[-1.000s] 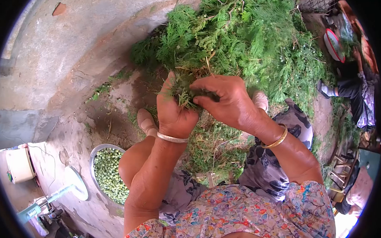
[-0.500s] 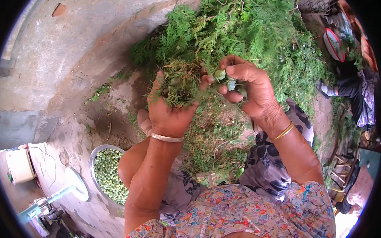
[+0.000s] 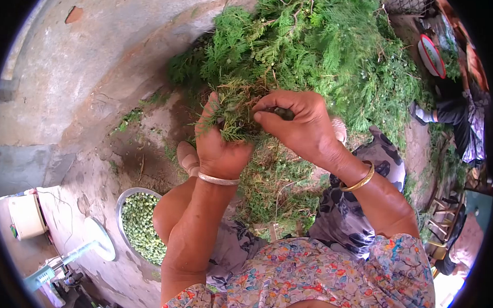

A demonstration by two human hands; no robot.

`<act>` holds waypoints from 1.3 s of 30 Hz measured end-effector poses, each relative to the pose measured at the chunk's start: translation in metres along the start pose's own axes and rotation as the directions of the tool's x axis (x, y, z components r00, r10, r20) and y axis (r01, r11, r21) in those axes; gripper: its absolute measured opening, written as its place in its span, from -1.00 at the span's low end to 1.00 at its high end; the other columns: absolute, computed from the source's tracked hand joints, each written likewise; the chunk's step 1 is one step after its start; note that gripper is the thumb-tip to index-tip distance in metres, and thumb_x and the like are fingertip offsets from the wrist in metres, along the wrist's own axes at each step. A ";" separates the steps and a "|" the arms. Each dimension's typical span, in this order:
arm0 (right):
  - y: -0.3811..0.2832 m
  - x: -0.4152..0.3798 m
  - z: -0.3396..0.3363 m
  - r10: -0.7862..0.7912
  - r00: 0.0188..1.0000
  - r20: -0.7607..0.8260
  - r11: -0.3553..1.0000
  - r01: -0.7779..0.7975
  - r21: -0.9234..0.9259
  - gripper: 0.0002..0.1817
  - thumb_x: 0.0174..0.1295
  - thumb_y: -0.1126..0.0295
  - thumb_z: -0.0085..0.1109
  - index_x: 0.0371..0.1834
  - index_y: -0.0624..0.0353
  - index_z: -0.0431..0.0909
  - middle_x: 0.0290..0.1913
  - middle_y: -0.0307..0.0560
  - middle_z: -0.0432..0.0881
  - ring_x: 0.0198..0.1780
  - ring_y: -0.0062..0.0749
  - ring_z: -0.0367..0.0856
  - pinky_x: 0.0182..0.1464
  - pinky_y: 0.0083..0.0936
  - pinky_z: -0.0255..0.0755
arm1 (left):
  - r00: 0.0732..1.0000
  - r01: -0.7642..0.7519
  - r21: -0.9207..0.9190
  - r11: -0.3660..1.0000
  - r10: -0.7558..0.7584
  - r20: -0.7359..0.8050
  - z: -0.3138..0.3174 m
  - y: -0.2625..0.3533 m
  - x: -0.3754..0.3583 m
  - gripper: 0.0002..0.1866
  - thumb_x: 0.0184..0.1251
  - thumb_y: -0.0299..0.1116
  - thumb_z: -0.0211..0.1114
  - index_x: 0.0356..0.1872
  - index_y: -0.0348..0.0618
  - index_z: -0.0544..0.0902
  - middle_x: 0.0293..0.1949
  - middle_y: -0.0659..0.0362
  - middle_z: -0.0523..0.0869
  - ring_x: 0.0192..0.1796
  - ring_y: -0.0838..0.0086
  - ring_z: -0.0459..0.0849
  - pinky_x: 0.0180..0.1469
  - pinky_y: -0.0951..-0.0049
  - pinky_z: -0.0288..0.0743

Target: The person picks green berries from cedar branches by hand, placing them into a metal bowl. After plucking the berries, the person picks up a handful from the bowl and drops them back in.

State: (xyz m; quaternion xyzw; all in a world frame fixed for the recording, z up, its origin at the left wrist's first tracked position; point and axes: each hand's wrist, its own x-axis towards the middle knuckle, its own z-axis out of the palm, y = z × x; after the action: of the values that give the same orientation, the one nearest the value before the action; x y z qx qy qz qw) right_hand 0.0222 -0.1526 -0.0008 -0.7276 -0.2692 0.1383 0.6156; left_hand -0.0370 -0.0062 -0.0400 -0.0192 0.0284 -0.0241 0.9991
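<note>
Left hand (image 3: 222,150) mid-frame, gripping a leafy sprig (image 3: 235,113), just below the branch pile (image 3: 335,64) at top centre; right hand (image 3: 299,119) curled in from the right, thumb and forefinger tips at the sprig's right edge, can't tell if they're pinched on anything. Dark bit in its curl, too shaded to identify. Looks like fingertip picking: I'd hold the sprig firm, turn it for access, pull short, cup the right palm against drops; basin (image 3: 119,215) of green pieces (image 3: 143,225) is lower left
</note>
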 end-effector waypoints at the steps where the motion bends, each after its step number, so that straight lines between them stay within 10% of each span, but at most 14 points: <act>1: 0.005 0.000 0.001 -0.081 0.996 -0.044 0.986 0.074 -0.147 -0.86 0.01 0.47 0.25 -0.38 0.31 0.61 -0.59 -0.01 0.60 -0.62 -0.47 0.53 -0.52 -0.50 0.39 | 0.999 0.033 -0.017 0.999 -0.033 0.017 0.001 -0.001 0.000 -0.51 0.40 -0.12 -0.03 0.11 -0.37 0.42 0.04 -0.14 0.56 0.11 0.07 0.52 0.25 0.12 0.35; 8: 0.004 -0.003 -0.007 -0.079 0.995 0.056 0.936 0.093 -0.338 -0.83 -0.04 0.50 0.19 -0.35 0.30 0.59 -0.55 0.18 0.56 -0.49 0.05 0.57 -0.46 -0.33 0.45 | 0.995 0.019 0.139 0.990 -0.005 -0.102 0.013 -0.010 0.003 -0.51 0.39 -0.10 -0.02 0.11 -0.35 0.43 0.09 -0.16 0.52 0.11 0.05 0.52 0.23 0.11 0.36; 11: 0.010 -0.003 -0.006 -0.188 0.978 0.086 0.916 0.206 -0.345 -0.82 -0.04 0.49 0.21 -0.33 0.31 0.59 -0.55 0.14 0.57 -0.55 -0.13 0.60 -0.47 -0.37 0.45 | 0.955 -0.023 0.216 0.976 0.085 -0.285 0.010 -0.009 0.003 -0.50 0.39 -0.09 -0.02 0.10 -0.36 0.43 0.08 -0.17 0.53 0.11 0.04 0.52 0.22 0.11 0.37; 16: -0.012 0.003 -0.015 0.315 0.947 0.059 0.905 -0.319 0.281 -0.82 0.03 0.42 0.26 -0.31 0.27 0.61 -0.52 -0.21 0.62 -0.53 -0.69 0.50 -0.54 -0.67 0.39 | 0.993 0.026 0.046 0.999 -0.020 -0.117 0.002 0.000 -0.001 -0.58 0.38 -0.13 0.02 0.03 -0.30 0.50 -0.03 -0.05 0.62 0.04 0.14 0.58 0.16 0.13 0.43; 29: -0.004 0.009 -0.030 0.403 0.860 0.312 0.489 -0.491 0.721 -0.68 0.05 0.36 0.22 -0.12 0.23 0.52 -0.27 -0.25 0.61 -0.33 -0.69 0.49 -0.57 -0.75 0.23 | 0.974 -0.093 0.191 0.977 0.129 -0.185 0.025 -0.001 0.001 -0.51 0.37 -0.12 0.02 0.10 -0.38 0.42 0.06 -0.19 0.52 0.12 0.01 0.50 0.16 0.04 0.42; 36: -0.012 0.006 -0.015 0.431 0.902 0.030 0.803 -0.398 0.444 -0.81 0.07 0.40 0.30 -0.25 0.19 0.60 -0.40 -0.28 0.64 -0.38 -0.68 0.56 -0.53 -0.73 0.30 | 0.990 -0.115 0.411 0.904 0.136 -0.024 0.023 -0.001 -0.003 -0.61 0.42 -0.20 -0.03 0.02 -0.34 0.47 -0.06 -0.04 0.62 -0.02 0.22 0.61 0.09 0.25 0.49; 39: -0.005 0.004 -0.004 -0.024 0.994 -0.103 0.983 0.042 0.180 -0.88 0.06 0.50 0.27 -0.33 0.26 0.61 -0.47 -0.20 0.65 -0.44 -0.61 0.58 -0.46 -0.65 0.41 | 0.969 -0.203 0.675 0.709 0.243 0.036 0.017 -0.012 -0.007 -0.66 0.45 -0.23 -0.05 -0.02 -0.29 0.50 -0.11 0.05 0.65 -0.08 0.35 0.64 0.03 0.35 0.52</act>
State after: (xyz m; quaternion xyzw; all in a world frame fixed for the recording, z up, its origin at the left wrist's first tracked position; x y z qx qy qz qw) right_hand 0.0267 -0.1527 0.0054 -0.6696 -0.2363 0.1153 0.6946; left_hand -0.0435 -0.0174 -0.0221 0.3477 0.0473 0.0874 0.9323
